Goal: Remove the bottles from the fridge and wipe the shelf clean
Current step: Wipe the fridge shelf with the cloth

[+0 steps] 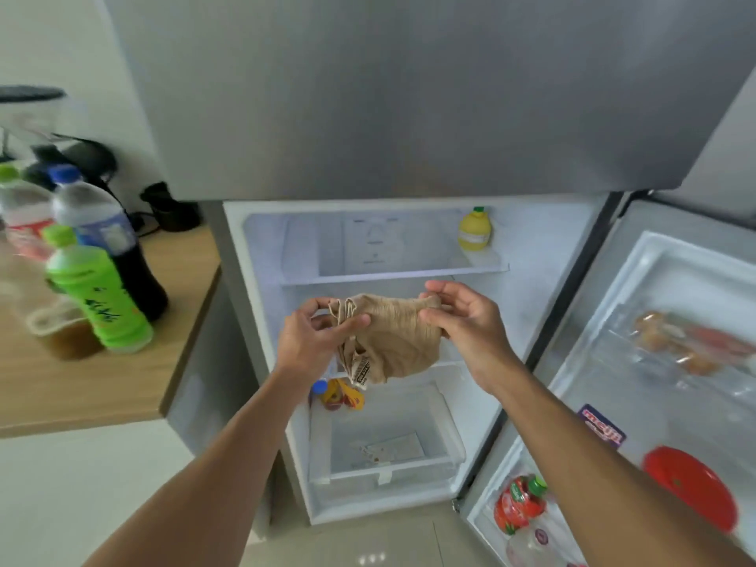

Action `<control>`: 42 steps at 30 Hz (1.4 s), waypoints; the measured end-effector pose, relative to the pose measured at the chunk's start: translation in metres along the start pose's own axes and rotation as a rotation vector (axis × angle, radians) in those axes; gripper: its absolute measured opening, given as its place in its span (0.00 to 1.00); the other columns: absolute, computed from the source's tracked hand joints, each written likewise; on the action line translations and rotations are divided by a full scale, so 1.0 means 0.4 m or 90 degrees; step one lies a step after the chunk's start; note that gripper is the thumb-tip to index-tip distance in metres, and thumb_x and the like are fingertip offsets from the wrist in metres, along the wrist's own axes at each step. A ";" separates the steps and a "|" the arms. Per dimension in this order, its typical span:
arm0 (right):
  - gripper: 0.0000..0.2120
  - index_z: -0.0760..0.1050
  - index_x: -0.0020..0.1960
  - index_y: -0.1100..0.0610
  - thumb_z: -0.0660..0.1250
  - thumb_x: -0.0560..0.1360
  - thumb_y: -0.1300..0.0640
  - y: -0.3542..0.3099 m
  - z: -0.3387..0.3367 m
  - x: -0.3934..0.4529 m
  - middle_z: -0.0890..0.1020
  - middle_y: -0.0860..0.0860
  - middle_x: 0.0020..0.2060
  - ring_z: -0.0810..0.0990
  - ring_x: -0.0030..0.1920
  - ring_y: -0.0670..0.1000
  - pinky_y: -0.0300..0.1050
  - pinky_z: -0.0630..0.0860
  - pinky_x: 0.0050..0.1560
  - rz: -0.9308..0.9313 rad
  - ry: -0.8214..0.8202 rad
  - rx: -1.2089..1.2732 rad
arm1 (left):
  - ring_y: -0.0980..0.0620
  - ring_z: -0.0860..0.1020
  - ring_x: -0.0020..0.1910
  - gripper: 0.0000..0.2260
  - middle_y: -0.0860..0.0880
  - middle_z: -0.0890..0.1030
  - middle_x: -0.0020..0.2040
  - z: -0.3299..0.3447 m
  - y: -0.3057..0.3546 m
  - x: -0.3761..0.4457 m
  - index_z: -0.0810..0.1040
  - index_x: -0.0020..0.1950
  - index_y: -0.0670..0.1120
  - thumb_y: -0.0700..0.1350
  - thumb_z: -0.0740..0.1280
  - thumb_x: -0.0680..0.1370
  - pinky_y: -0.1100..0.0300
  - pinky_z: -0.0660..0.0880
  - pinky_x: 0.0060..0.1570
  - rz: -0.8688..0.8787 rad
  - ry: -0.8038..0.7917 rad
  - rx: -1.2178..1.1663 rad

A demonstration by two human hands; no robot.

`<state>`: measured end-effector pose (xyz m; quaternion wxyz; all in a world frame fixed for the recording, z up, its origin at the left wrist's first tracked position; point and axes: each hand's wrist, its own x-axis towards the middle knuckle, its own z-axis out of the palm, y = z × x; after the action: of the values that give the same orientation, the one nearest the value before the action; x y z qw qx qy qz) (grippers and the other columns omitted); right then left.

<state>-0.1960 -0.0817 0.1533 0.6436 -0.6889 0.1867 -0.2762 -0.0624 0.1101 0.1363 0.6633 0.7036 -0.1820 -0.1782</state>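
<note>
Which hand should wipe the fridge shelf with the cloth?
Probably the right hand. It holds the cloth just below the shelf, on the open door's side. The left hand only pinches the bunched end, lower down.

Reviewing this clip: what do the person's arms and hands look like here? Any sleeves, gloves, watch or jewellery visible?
Both arms are bare from the frame's bottom edge up to the wrists; no sleeves show. The left hand and right hand are ungloved. No watch, bracelet or ring is visible on either wrist or the fingers that show, and no markings stand out. Fingernails look short and plain, though the picture is slightly soft.
</note>
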 end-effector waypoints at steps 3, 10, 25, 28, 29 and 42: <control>0.18 0.81 0.60 0.54 0.74 0.73 0.68 -0.102 0.071 -0.082 0.87 0.51 0.52 0.85 0.50 0.45 0.36 0.79 0.48 -0.017 -0.008 0.028 | 0.42 0.87 0.48 0.23 0.43 0.88 0.47 -0.088 0.079 -0.086 0.81 0.56 0.43 0.47 0.84 0.66 0.44 0.83 0.55 0.010 0.002 -0.020; 0.14 0.83 0.59 0.54 0.76 0.74 0.63 -0.253 0.212 -0.231 0.88 0.48 0.49 0.86 0.51 0.44 0.34 0.80 0.51 -0.060 -0.037 -0.030 | 0.47 0.86 0.45 0.17 0.44 0.87 0.45 -0.289 0.239 -0.255 0.81 0.54 0.41 0.38 0.82 0.69 0.52 0.81 0.48 0.047 0.013 -0.016; 0.09 0.84 0.51 0.49 0.77 0.73 0.58 -0.368 0.667 -0.366 0.87 0.47 0.45 0.86 0.48 0.46 0.43 0.83 0.49 -0.056 -0.238 -0.050 | 0.48 0.84 0.41 0.15 0.44 0.86 0.41 -0.764 0.293 -0.495 0.81 0.55 0.43 0.39 0.80 0.71 0.53 0.81 0.38 0.017 0.192 -0.037; 0.09 0.84 0.50 0.49 0.78 0.72 0.57 -0.361 0.795 -0.362 0.87 0.47 0.44 0.86 0.48 0.47 0.43 0.83 0.48 -0.059 -0.281 -0.046 | 0.48 0.83 0.40 0.16 0.45 0.85 0.41 -0.876 0.278 -0.507 0.80 0.56 0.41 0.39 0.80 0.72 0.53 0.79 0.40 0.008 0.236 -0.039; 0.09 0.84 0.50 0.48 0.78 0.71 0.57 -0.356 0.841 -0.356 0.87 0.47 0.44 0.86 0.48 0.47 0.44 0.83 0.48 -0.058 -0.291 -0.038 | 0.48 0.83 0.41 0.16 0.45 0.85 0.41 -0.917 0.274 -0.503 0.80 0.57 0.41 0.39 0.80 0.72 0.53 0.79 0.41 0.006 0.246 -0.033; 0.10 0.84 0.50 0.57 0.76 0.71 0.67 -0.162 1.364 -0.174 0.87 0.56 0.44 0.83 0.42 0.46 0.40 0.82 0.47 0.030 -0.346 0.000 | 0.48 0.81 0.45 0.12 0.47 0.83 0.44 -1.390 0.103 -0.224 0.80 0.56 0.43 0.36 0.76 0.75 0.46 0.78 0.51 -0.070 0.273 -0.012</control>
<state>0.0826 0.3952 0.1974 0.6763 -0.7333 0.0232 -0.0659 0.1326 0.6349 0.2095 0.6828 0.7279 0.0034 -0.0622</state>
